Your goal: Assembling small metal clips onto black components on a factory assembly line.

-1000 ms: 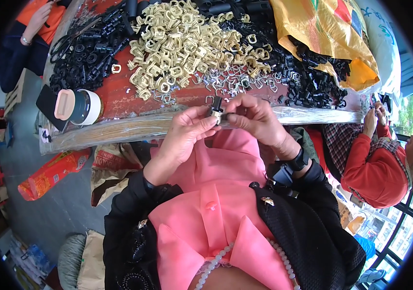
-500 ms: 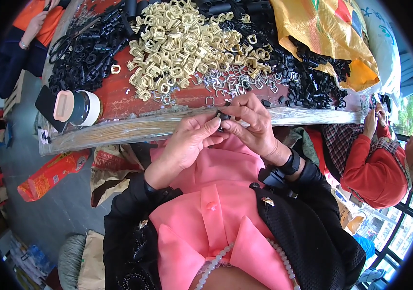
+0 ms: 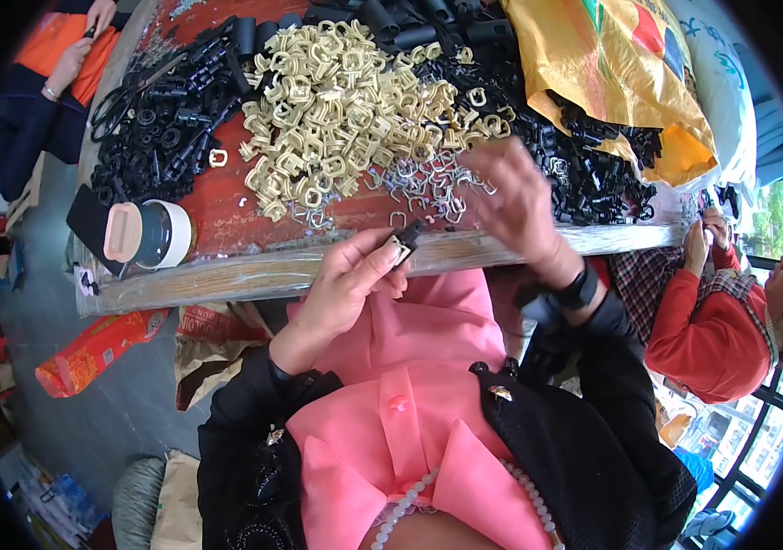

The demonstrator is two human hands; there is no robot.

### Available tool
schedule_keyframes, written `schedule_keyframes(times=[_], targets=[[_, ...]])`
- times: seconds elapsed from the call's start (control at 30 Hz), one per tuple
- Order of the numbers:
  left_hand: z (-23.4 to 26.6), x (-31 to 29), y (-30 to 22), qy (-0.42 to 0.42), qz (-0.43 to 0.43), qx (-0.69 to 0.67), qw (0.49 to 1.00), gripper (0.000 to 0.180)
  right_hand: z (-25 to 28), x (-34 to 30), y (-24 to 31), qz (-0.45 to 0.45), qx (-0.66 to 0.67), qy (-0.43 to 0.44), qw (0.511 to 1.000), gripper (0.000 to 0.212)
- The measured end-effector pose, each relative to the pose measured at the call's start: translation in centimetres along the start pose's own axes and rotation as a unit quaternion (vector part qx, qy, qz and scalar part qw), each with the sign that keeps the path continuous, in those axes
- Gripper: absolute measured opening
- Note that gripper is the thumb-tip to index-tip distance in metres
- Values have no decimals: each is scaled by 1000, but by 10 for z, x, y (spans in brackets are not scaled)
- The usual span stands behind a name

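Note:
Between the thumb and fingers of my left hand (image 3: 353, 280) is a small black plastic part (image 3: 406, 240), held just over the table's near edge. My right hand (image 3: 520, 203) is apart from it, blurred, above the right side of the metal clips. Its fingers are smeared, so whether they hold anything does not show. Bent silver wire clips (image 3: 421, 188) lie scattered close to both hands. Behind them rises a heap of cream plastic frames (image 3: 336, 110). Small black parts (image 3: 584, 197) are piled to the right.
More black parts (image 3: 167, 137) lie at the left, by a lidded cup (image 3: 148, 234) and a dark flat object (image 3: 91, 223). A yellow woven sack (image 3: 612, 64) spills parts at the right. The plastic-wrapped table edge (image 3: 272, 268) runs before me. One person (image 3: 712, 339) sits at right, another (image 3: 43, 110) far left.
My right hand has let go of the black part and moved right and outward over the clips. My left hand keeps the part, a little lower and to the left.

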State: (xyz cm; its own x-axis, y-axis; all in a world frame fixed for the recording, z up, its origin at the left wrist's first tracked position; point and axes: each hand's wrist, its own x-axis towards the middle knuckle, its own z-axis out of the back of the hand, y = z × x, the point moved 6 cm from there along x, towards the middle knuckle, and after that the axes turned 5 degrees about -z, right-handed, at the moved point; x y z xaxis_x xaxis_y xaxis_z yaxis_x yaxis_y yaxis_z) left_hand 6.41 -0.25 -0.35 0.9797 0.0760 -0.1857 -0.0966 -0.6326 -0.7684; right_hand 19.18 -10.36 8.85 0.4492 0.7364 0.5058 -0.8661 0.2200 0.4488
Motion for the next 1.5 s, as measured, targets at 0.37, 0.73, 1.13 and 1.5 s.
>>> schedule_keyframes(times=[0.37,0.73,1.13,1.5], targets=[[14,9,0,-32,14,16,999,29,1,88,-194,-130,-304,-12,944,42],[22,14,2,-34,-9,20,999,30,22,56,-167,-244,-22,-43,968,34],[18,4,4,-47,-24,-13,999,30,39,-37,-142,-298,750,-281,520,32],[12,-5,-3,-72,-14,37,997,27,-34,-54,-54,-382,795,-18,470,49]])
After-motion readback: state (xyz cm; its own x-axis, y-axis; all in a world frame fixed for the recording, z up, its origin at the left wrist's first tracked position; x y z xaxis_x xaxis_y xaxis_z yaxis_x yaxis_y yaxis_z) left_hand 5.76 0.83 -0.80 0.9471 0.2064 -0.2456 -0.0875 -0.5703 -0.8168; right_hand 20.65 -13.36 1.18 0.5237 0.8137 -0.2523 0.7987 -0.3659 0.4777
